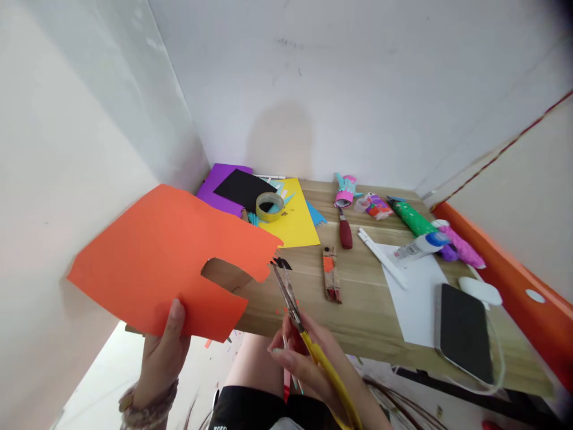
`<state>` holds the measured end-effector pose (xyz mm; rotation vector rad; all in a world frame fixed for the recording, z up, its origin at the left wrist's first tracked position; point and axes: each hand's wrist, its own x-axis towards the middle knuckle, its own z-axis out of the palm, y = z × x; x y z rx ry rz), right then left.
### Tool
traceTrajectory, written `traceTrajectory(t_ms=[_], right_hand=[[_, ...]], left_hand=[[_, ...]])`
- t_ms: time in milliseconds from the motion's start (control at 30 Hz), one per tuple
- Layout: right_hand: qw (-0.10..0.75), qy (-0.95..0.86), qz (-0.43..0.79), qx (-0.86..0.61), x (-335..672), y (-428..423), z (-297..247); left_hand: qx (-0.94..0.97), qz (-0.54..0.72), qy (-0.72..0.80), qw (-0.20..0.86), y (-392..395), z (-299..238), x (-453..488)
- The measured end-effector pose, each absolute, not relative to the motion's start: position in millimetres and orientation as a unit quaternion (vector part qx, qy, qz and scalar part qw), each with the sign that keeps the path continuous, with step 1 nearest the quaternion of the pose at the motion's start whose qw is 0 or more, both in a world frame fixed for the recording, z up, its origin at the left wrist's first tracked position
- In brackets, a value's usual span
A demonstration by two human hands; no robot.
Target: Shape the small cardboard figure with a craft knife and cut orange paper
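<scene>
My left hand (163,355) grips a large sheet of orange paper (147,257) by its lower edge, thumb on top. A long notch is cut into the sheet's right side, and small jagged cuts mark the corner above it. My right hand (308,358) is closed around scissors (294,307) with yellow handles. Their blades point up and away from me, slightly parted, with the tips close to the jagged corner; I cannot tell if they touch it. Some thin pale and red pieces show below my right fingers, too unclear to name.
Yellow paper (302,230), black paper (239,188), purple paper (219,179) and a tape roll (258,210) lie at the back left. A decorated brown strip (330,278), red-handled tool (345,233), glue bottle (416,248), white sheet (414,310) and phone (463,331) lie rightward.
</scene>
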<state>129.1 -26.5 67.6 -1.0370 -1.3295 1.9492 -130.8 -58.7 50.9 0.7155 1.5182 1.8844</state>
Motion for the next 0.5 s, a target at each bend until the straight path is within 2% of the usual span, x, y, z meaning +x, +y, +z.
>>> traceTrajectory(t_ms=[67,200,300,433,500], right_hand=[[0.271,-0.488,0.739,-0.378,131.7,-23.8,56.1],[0.222,-0.400,0.846,-0.275,141.8,-22.0,20.5],[0.252,-0.326,0.872,-0.262,145.3,-31.9,0.8],[0.265,-0.269,0.896,-0.233,134.7,-46.7,1.6],[0.237,-0.269,0.915,-0.184,129.1,-46.5,13.5]], left_hand=[[0.271,0.711,0.581,0.290,-53.4,48.3,-130.5],[0.288,0.713,0.575,0.278,-42.1,49.7,-128.0],[0.289,0.711,0.575,0.283,-39.3,50.2,-127.3],[0.275,0.694,0.599,0.288,-44.4,44.1,-125.7],[0.261,0.700,0.594,0.300,-48.3,41.7,-123.3]])
